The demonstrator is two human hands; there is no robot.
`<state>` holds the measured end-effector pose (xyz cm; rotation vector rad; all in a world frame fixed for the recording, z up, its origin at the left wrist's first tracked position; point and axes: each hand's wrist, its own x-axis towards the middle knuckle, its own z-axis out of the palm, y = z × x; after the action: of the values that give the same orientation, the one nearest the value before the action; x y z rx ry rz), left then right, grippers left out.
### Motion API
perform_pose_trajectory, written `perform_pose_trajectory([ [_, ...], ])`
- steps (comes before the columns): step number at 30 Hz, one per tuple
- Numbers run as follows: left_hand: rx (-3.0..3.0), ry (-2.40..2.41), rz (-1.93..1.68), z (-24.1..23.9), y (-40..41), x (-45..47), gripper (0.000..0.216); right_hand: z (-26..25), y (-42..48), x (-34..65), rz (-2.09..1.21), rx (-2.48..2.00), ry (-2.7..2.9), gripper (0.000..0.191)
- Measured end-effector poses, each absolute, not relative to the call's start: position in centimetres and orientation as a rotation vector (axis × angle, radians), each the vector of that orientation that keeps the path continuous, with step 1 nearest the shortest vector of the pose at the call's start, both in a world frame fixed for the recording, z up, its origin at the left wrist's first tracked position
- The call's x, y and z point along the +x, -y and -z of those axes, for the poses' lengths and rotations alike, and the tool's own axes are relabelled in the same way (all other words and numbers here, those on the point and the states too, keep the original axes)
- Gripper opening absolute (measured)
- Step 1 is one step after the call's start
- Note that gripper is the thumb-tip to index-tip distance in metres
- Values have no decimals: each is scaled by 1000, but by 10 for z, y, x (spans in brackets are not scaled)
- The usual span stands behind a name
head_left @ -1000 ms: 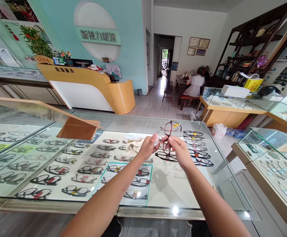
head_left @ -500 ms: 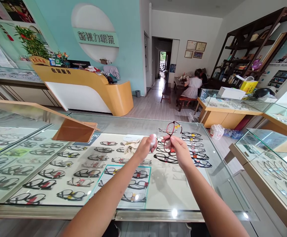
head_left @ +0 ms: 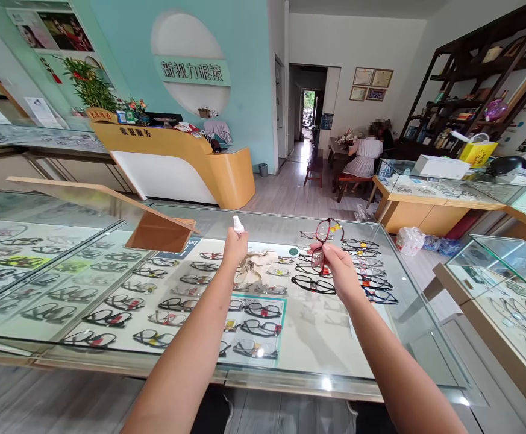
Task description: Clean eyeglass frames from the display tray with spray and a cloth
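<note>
My right hand [head_left: 337,271] pinches a pair of dark red glasses [head_left: 323,241] with a yellow tag, held upright above the glass display counter [head_left: 317,355]. My left hand [head_left: 234,246] is closed round a small white spray bottle [head_left: 238,225], its nozzle pointing up, a hand's width left of the glasses. A beige cleaning cloth [head_left: 256,265] lies on the counter glass between and just beyond my hands. Under the glass lie rows of several spectacle frames [head_left: 253,310].
A raised wooden-edged glass lid [head_left: 109,208] stands open at the left. More glass cases are at the right [head_left: 493,271]. An orange reception desk [head_left: 185,160] is behind. A seated person [head_left: 364,157] is at a table far back. Plastic bags [head_left: 407,240] lie on the floor.
My left hand has drawn away to the left from the glasses and lifted the spray bottle upright. The right hand keeps the glasses in roughly the same spot. My view has turned slightly left.
</note>
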<state>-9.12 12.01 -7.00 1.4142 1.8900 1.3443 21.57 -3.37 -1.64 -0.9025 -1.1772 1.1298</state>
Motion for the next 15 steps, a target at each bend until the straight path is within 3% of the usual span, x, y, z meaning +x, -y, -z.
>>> perform_pose_trajectory([
  [15, 1404, -1997, -1260, 73, -113, -95, 34, 19, 33, 214, -1138, -906, 1201, 46],
])
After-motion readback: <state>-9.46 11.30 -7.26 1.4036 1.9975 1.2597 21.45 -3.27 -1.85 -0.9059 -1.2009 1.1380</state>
